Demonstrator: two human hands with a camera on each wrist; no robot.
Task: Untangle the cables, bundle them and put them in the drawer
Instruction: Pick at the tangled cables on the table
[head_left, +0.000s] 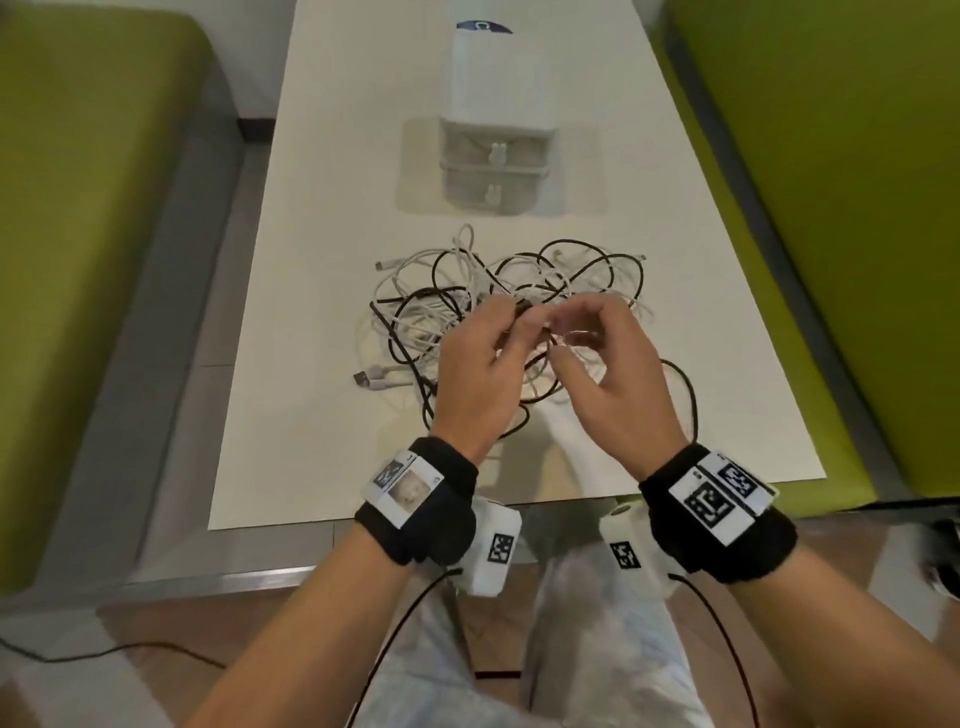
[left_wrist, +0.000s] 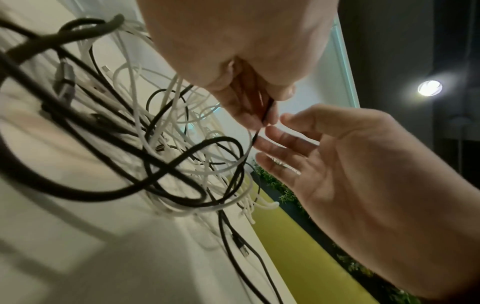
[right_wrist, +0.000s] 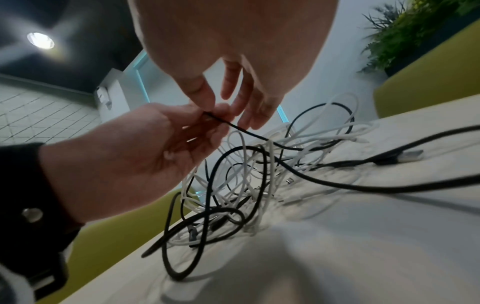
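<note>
- The cables (head_left: 498, 306) lie heaped on the table (head_left: 311, 415) just under my fingertips: light, limp, prone to snag.
- My left hand (head_left: 480, 374) pinches a thin black cable (right_wrist: 241, 129); best taken near its end.
- My right hand (head_left: 605, 374) hovers beside it, fingers loosely spread.
- The drawer unit (head_left: 493, 166) stands beyond the heap.

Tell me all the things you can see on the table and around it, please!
black cables: several, black, tangled in the pile mid-table
white cables: several, white, tangled in the same pile
drawer unit: one, white, two shut drawers, behind the pile
table: one, white
benches: two, green, either side of the table
plant: green, beyond a bench
left hand: pinches a thin black cable above the pile
right hand: fingers curled at the same cable; its grip is unclear
</note>
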